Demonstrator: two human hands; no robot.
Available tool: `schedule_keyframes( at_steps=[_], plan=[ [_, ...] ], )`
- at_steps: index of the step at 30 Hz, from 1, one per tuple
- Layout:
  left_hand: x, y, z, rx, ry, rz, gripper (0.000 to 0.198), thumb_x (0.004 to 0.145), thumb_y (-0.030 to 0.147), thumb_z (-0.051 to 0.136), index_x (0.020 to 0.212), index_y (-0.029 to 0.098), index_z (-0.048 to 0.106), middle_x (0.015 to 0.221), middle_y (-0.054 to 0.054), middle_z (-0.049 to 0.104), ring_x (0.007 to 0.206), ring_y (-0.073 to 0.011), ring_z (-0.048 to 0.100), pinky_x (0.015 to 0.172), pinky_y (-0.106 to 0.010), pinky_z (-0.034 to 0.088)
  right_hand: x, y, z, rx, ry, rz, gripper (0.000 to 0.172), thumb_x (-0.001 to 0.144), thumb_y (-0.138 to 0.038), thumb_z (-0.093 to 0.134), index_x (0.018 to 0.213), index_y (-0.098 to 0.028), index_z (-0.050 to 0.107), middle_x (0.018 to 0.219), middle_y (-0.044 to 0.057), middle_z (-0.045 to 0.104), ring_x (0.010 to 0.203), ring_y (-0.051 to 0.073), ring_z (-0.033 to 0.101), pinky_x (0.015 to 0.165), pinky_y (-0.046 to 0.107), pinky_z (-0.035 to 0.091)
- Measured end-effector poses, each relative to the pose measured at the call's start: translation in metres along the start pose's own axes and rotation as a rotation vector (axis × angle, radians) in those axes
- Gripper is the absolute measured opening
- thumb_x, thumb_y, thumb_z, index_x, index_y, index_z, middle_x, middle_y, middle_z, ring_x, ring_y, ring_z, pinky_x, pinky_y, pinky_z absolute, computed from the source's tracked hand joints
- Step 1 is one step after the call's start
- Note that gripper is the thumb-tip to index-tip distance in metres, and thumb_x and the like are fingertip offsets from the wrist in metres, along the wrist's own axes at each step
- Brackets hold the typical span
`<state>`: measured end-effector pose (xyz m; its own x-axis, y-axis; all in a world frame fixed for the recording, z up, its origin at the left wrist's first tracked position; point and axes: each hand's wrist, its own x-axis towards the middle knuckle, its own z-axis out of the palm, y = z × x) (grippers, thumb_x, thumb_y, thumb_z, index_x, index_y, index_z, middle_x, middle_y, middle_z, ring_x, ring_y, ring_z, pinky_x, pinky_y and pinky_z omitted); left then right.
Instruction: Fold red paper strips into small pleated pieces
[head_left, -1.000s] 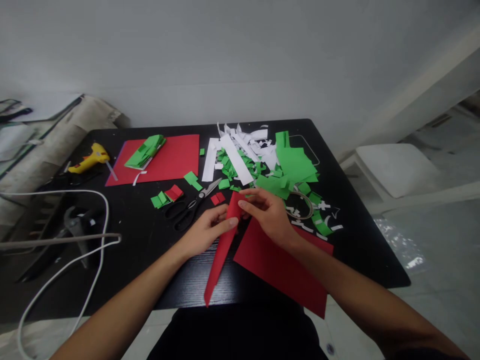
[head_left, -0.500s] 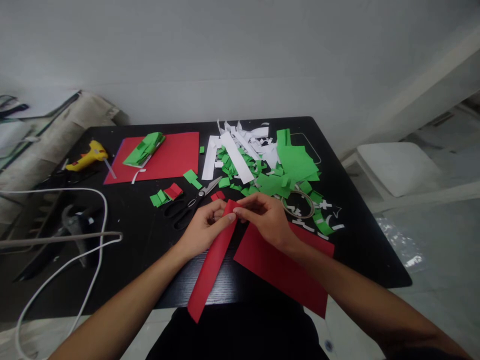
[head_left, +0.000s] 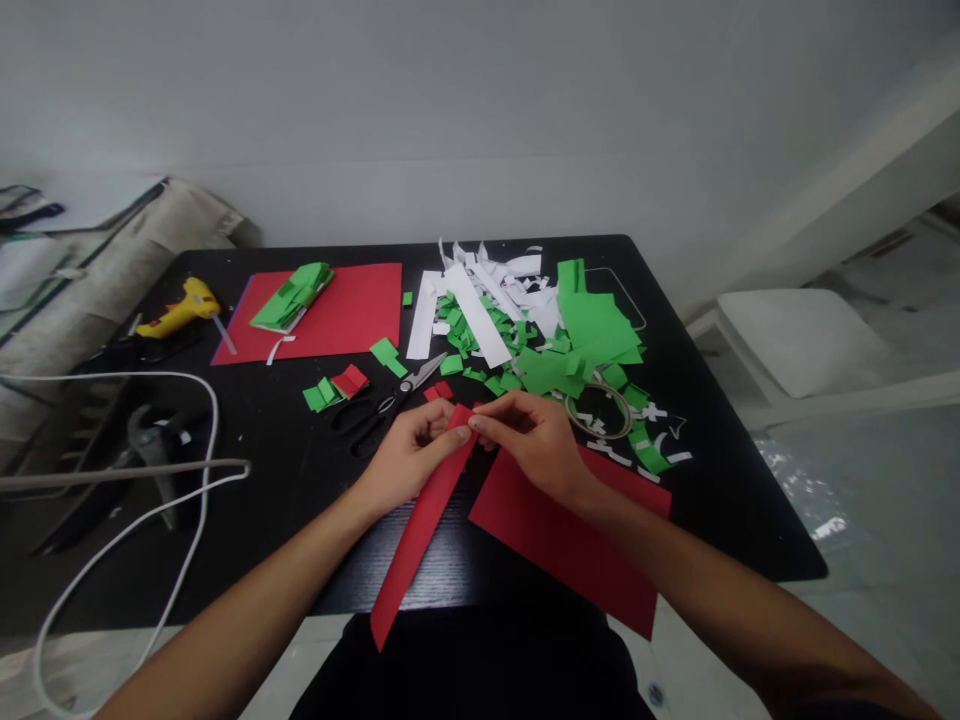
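Observation:
A long red paper strip [head_left: 416, 550] slants down toward me, its lower end past the table's front edge. My left hand [head_left: 412, 450] is closed on its upper part, thumb on top. At the strip's top end, my right hand [head_left: 532, 440] pinches the paper, fingertips touching those of the left. Under my right wrist lies a red paper sheet [head_left: 570, 540]. Black-handled scissors [head_left: 390, 400] rest partly open beside my left hand. Small red paper pieces [head_left: 439, 391] lie just beyond my fingers.
White paper strips [head_left: 480, 315] and green paper scraps [head_left: 600, 325] pile up at the back, near a tape roll [head_left: 600, 410]. Folded green paper [head_left: 292, 297] sits on a red sheet [head_left: 360, 310]. At left are a yellow glue gun [head_left: 180, 308], pliers [head_left: 154, 455] and a white cable [head_left: 214, 410].
Both hands keep their hold on the red strip. Its lower end has swung slightly left and looks narrower. The whole view has shifted a little.

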<state>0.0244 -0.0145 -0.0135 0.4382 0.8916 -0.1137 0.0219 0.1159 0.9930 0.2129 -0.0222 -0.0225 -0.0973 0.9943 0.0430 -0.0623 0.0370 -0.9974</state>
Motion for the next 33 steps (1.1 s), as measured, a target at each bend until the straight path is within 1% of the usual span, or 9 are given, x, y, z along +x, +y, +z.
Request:
schedule_keyframes(
  at_steps=[2, 4, 8, 11, 15, 21, 26, 30, 33],
  plan=[
    [0.000, 0.001, 0.000, -0.005, 0.009, 0.001, 0.031, 0.091, 0.044, 0.072, 0.082, 0.015, 0.064, 0.067, 0.002, 0.065, 0.054, -0.0093, 0.054, 0.052, -0.020, 0.039, 0.000, 0.000, 0.000, 0.007, -0.010, 0.002, 0.017, 0.081, -0.034, 0.086, 0.083, -0.019, 0.078, 0.070, 0.001, 0.075, 0.060, 0.013, 0.068, 0.059, 0.025, 0.058],
    [0.000, 0.001, -0.002, -0.016, 0.003, -0.033, 0.033, 0.092, 0.045, 0.072, 0.081, 0.015, 0.064, 0.066, 0.002, 0.065, 0.052, -0.0093, 0.055, 0.049, -0.020, 0.040, -0.001, -0.001, 0.000, 0.023, -0.030, 0.006, 0.015, 0.081, -0.033, 0.086, 0.085, -0.020, 0.080, 0.073, 0.001, 0.077, 0.062, 0.013, 0.069, 0.060, 0.025, 0.059],
    [-0.001, 0.003, -0.004, -0.119, 0.001, -0.103, 0.035, 0.090, 0.049, 0.075, 0.082, 0.016, 0.064, 0.066, 0.001, 0.068, 0.049, -0.0114, 0.061, 0.047, -0.021, 0.049, -0.002, -0.003, -0.001, 0.058, -0.081, 0.019, 0.020, 0.077, -0.031, 0.089, 0.095, -0.023, 0.082, 0.088, 0.003, 0.082, 0.076, 0.016, 0.076, 0.073, 0.029, 0.064],
    [-0.003, 0.004, -0.005, -0.202, 0.011, -0.149, 0.035, 0.087, 0.049, 0.078, 0.084, 0.017, 0.065, 0.065, 0.001, 0.069, 0.049, -0.0121, 0.063, 0.047, -0.022, 0.055, -0.002, -0.004, -0.002, 0.056, -0.104, 0.020, 0.022, 0.078, -0.029, 0.089, 0.098, -0.024, 0.082, 0.093, 0.003, 0.083, 0.082, 0.017, 0.078, 0.079, 0.032, 0.065],
    [-0.005, 0.005, -0.005, -0.241, 0.007, -0.164, 0.035, 0.086, 0.049, 0.080, 0.085, 0.016, 0.067, 0.066, 0.000, 0.071, 0.050, -0.0117, 0.066, 0.048, -0.021, 0.057, -0.001, -0.004, -0.003, 0.069, -0.111, 0.021, 0.023, 0.077, -0.030, 0.090, 0.098, -0.025, 0.083, 0.090, 0.002, 0.083, 0.077, 0.017, 0.077, 0.076, 0.032, 0.066],
    [-0.005, 0.005, -0.007, -0.276, -0.016, -0.187, 0.035, 0.086, 0.048, 0.081, 0.086, 0.015, 0.069, 0.066, -0.001, 0.073, 0.050, -0.0113, 0.067, 0.049, -0.020, 0.058, 0.000, -0.003, -0.003, 0.074, -0.108, -0.027, 0.024, 0.075, -0.030, 0.092, 0.097, -0.027, 0.083, 0.091, 0.001, 0.083, 0.081, 0.018, 0.078, 0.079, 0.033, 0.066],
    [-0.004, 0.008, -0.008, -0.285, -0.043, -0.173, 0.033, 0.086, 0.045, 0.081, 0.085, 0.014, 0.069, 0.067, -0.002, 0.074, 0.052, -0.0110, 0.069, 0.054, -0.020, 0.059, 0.000, -0.005, -0.003, 0.034, -0.079, -0.062, 0.023, 0.073, -0.034, 0.094, 0.093, -0.027, 0.084, 0.090, 0.002, 0.083, 0.079, 0.018, 0.076, 0.076, 0.032, 0.063],
    [-0.004, 0.012, -0.008, -0.245, -0.064, -0.145, 0.033, 0.088, 0.045, 0.079, 0.084, 0.014, 0.069, 0.067, -0.003, 0.074, 0.054, -0.0115, 0.069, 0.055, -0.020, 0.058, 0.000, -0.007, -0.003, 0.024, -0.077, -0.079, 0.021, 0.074, -0.033, 0.093, 0.092, -0.028, 0.084, 0.090, 0.001, 0.083, 0.079, 0.017, 0.075, 0.075, 0.032, 0.062],
    [-0.004, 0.013, -0.007, -0.191, -0.040, -0.102, 0.033, 0.089, 0.045, 0.078, 0.083, 0.014, 0.067, 0.063, -0.002, 0.072, 0.052, -0.0116, 0.067, 0.054, -0.021, 0.056, -0.001, -0.007, -0.003, -0.010, -0.068, -0.106, 0.016, 0.076, -0.033, 0.091, 0.090, -0.028, 0.084, 0.091, 0.002, 0.082, 0.080, 0.018, 0.075, 0.075, 0.033, 0.062]
  ],
)
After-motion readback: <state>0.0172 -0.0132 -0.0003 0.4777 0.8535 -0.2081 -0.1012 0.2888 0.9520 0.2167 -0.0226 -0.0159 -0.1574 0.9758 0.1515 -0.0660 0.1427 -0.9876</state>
